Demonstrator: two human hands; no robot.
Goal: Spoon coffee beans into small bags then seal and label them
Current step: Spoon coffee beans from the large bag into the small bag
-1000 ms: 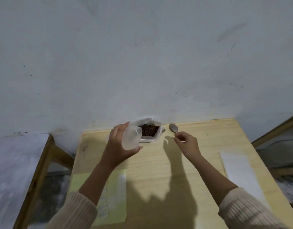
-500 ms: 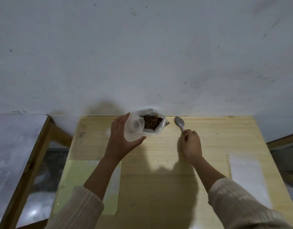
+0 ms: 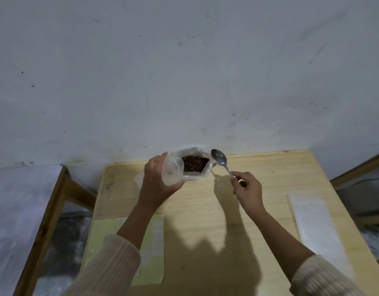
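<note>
1. Head view: the left hand [image 3: 156, 183] is curling its fingers round a clear small bag [image 3: 173, 170] at the bench's [image 3: 269, 167] far edge.
2. The right hand [image 3: 248, 192] is pinching the spoon [image 3: 223, 165] by its handle, beside the open coffee beans bag [image 3: 195, 163] there.

An open clear plastic bag of brown coffee beans [image 3: 195, 163] is set at the far edge of a pale wooden table [image 3: 269, 171]. A small clear plastic bag [image 3: 172, 170] is held just left of it, a metal spoon [image 3: 220, 160] just right. A yellow-green paper sheet [image 3: 150, 265] is laid near left, a white rectangular sheet [image 3: 316, 227] at right.
</note>
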